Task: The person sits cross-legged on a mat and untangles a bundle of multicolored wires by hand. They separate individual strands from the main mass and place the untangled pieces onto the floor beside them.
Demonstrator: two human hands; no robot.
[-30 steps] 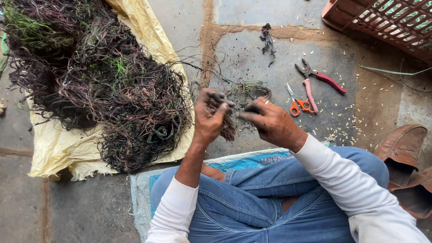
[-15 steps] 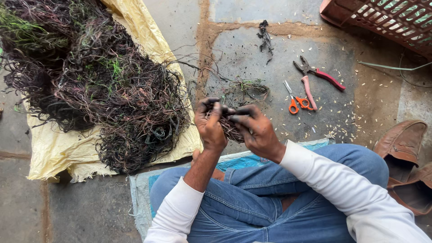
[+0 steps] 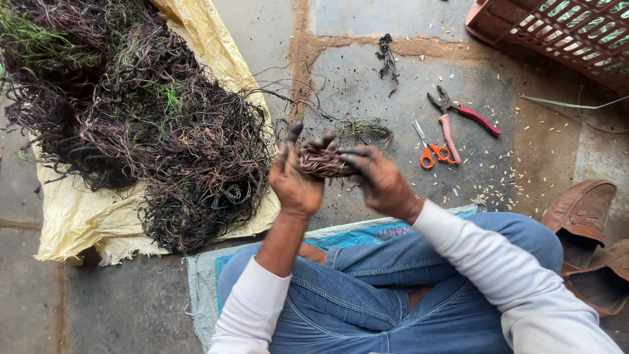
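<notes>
Closest in, the person sits cross-legged in blue jeans (image 3: 367, 295) on a woven blue-and-white mat (image 3: 367, 231), which the legs largely cover, so its full extent cannot be told. Just above the knees, the left hand (image 3: 296, 180) and the right hand (image 3: 380, 180) press together around a small coiled bundle of thin wire (image 3: 322, 160); the left hand's fingers are spread and upright, the right's curl over the far side. The grip looks loose at the top, so the coil may spring apart or slip down into the lap, and stiff strand ends could prick the bare, grimy palms. How much of the bundle lies between the palms is hidden. Just beyond the hands, a loose wisp of wire (image 3: 363, 126) lies on the stone floor (image 3: 511, 141), and to their right sit orange-handled scissors (image 3: 432, 152) and red-handled pliers (image 3: 458, 115), near enough to snag trailing strands. Left of the hands, a big tangled heap of wires (image 3: 131, 118) rests on a yellow sack (image 3: 72, 216); single strands there cannot be separated. Far right, brown shoes (image 3: 583, 229) and a reddish crate (image 3: 563, 33) are cut off.
</notes>
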